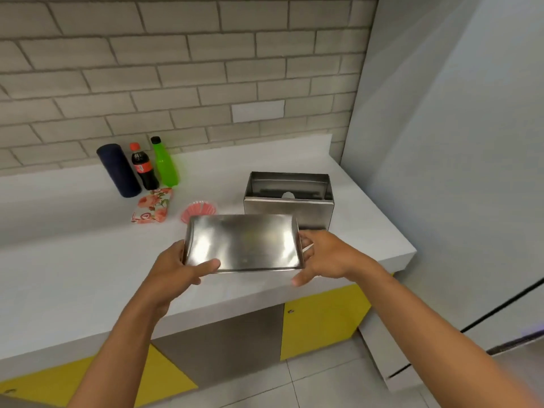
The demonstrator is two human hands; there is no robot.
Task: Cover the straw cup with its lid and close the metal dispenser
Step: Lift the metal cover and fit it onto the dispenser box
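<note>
A shiny rectangular metal lid (243, 242) is held flat above the counter's front part. My left hand (176, 267) grips its left end and my right hand (323, 257) grips its right end. Behind it, to the right, stands the open metal dispenser box (290, 209), with something white showing inside. A pink ribbed cup or lid (200, 209) sits on the counter just behind the metal lid, partly hidden by it. No straw is visible.
On the white counter (73, 275) at the back left stand a dark blue cylinder (119, 170), a cola bottle (144, 169) and a green bottle (164, 163). A floral pouch (153, 209) lies before them. A grey wall bounds the counter's right.
</note>
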